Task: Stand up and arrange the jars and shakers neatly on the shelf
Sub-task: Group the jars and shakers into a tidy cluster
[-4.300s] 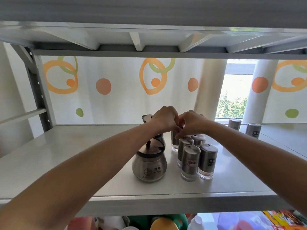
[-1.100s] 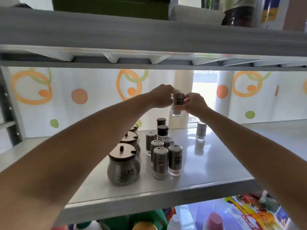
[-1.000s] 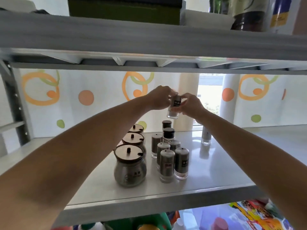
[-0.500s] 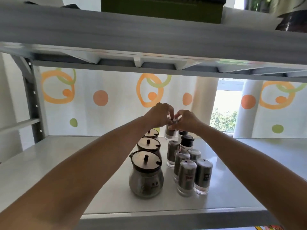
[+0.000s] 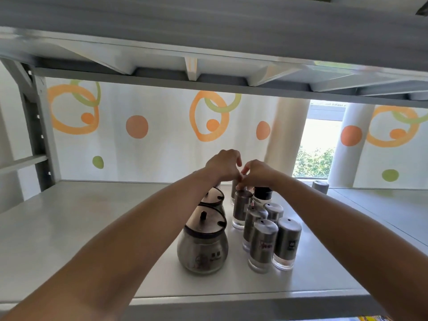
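Nearest on the shelf [image 5: 92, 239] stands the front jar [image 5: 202, 247], round steel with a brown lid, upright. Just beside the front jar, on the right arm's side, the steel shakers [image 5: 287, 243] stand upright in two tight files. I think jars make one line and shakers another, so that each kind is easy to see. Directly behind the front jar is the second jar [image 5: 212, 198], very close to it.

Well behind the front jar, at the far end of the shaker files, the left hand [image 5: 223, 165] and the right hand [image 5: 257, 173] come together. The right fingertips [image 5: 239, 185] curl down and seem to pinch the top of the rear shaker [image 5: 233, 195]. A hold from above probably keeps the fingers away from its neighbours. The left hand is curled beside it; I cannot tell if it touches.

Far from the front jar, toward the window, a lone shaker [image 5: 320, 186] stands apart, not yet in the files.
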Demonstrator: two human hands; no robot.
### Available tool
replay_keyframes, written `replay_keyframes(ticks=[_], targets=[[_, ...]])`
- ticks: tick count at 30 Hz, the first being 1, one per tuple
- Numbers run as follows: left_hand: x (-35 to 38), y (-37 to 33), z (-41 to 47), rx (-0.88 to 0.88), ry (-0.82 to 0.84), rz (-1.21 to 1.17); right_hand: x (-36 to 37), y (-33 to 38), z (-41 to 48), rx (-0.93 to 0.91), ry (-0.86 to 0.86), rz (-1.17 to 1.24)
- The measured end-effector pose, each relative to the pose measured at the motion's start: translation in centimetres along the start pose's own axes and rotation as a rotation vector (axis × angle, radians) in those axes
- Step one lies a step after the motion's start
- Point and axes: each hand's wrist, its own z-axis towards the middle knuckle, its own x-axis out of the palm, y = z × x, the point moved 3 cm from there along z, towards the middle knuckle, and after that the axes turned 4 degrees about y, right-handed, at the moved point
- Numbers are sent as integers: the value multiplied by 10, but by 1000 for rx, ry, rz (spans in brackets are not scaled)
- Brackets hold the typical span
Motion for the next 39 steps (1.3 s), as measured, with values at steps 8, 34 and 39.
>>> replay_keyframes(ticks=[8,34,39], targets=[[1,3,2,-52,-38,23,4,6,4,20,52,-37],[7,12,-5,-59,55,95,7,9,9,37,101,-130],[8,11,-8,-32,61,123,5,9,1,22,92,-84]])
